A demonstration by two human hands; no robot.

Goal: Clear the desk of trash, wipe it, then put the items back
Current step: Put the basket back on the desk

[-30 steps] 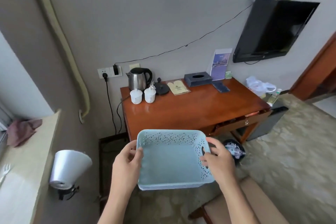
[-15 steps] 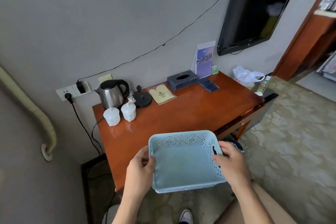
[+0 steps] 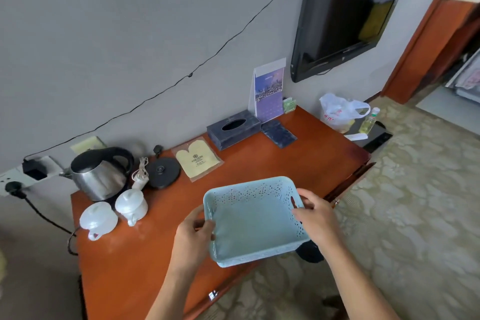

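1. L hand [image 3: 193,235] grips the left rim of the light-blue plastic basket [image 3: 255,221]; thumb inside the wall, fingers curled under/outside.
2. R hand [image 3: 315,218] grips the basket's right side at the handle slot, fingers curled round the rim.
3. Basket is empty, perforated walls, held above the front edge of the wooden counter [image 3: 272,166], tilted a bit toward the camera. Can't tell if its base touches the top.
4. Back-left of counter: steel kettle [image 3: 100,176] w/ black handle, next to the wall sockets [image 3: 15,176].
5. Just in front of kettle: two white lidded cups [image 3: 98,219], side by side, handles facing front.
6. Right of kettle: coiled white cord w/ plug [image 3: 140,175], then a round black kettle base [image 3: 162,171].
7. Next right: yellow mitt-shaped item in clear wrapper [image 3: 197,161], lying flat.
8. Dark tissue box [image 3: 233,128] near the wall; dark flat card/booklet [image 3: 279,134] just beside it on the right.
9. Upright calendar card [image 3: 268,91] leans at the wall behind them; small green item [image 3: 289,105] beside it.
10. Past the counter's right end: white plastic bag [image 3: 337,112] and a small bottle [image 3: 368,121] on a low dark unit.
11. Wall-mounted TV [image 3: 345,13] above right; patterned carpet [image 3: 415,202] below.
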